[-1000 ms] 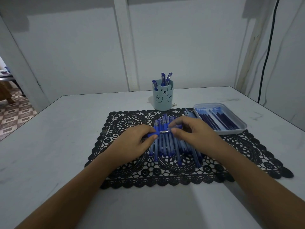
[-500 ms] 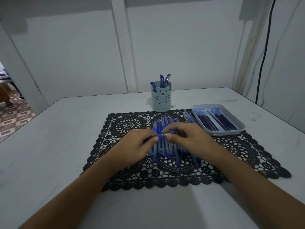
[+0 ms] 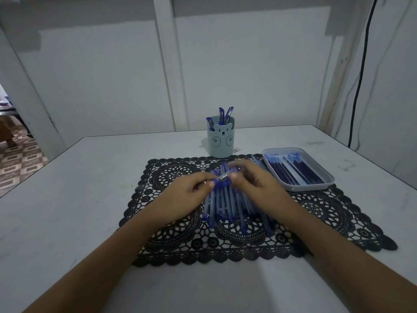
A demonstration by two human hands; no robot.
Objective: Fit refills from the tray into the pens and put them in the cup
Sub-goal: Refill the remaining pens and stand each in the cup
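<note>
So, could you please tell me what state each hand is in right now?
The left hand pinches one end of a pen.
The right hand pinches the same pen's other end; its fingers are blurred.

No legible text, label, brand or number appears on any surface; the cup (image 3: 220, 141) bears only a printed bear face.

The pile of pens (image 3: 228, 206) fills the middle of the mat (image 3: 171, 172), with the cup (image 3: 220, 143) just behind it and the tray (image 3: 303, 189) near on the right. Bare table (image 3: 85, 181) stretches left of the mat and along the near edge.
</note>
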